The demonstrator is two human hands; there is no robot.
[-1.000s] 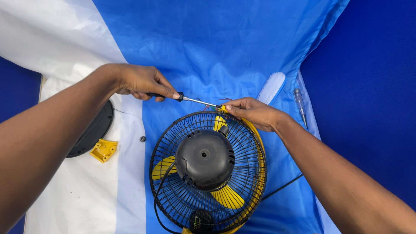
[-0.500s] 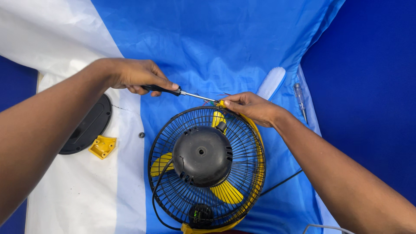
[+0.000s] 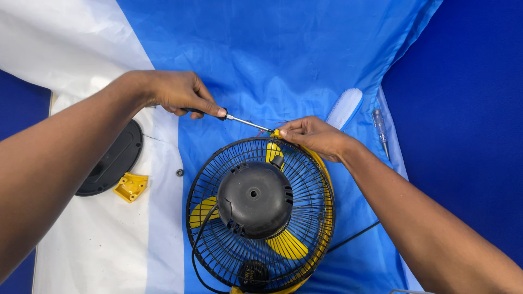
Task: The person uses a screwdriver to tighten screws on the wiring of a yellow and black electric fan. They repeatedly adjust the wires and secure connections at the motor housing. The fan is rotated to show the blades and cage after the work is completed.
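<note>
Gripping a screwdriver (image 3: 239, 119), the left hand (image 3: 177, 92) stayed at the fan's (image 3: 260, 212) twelve o'clock rim; the right hand (image 3: 313, 136) still pinched there; nothing had shifted.

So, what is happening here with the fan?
A person works on a small black and yellow fan lying grille-up on a blue and white sheet. The left hand holds a screwdriver with its tip at the top of the fan's rim, where the right hand pinches the edge. A black base plate and a yellow bracket lie aside.
</note>
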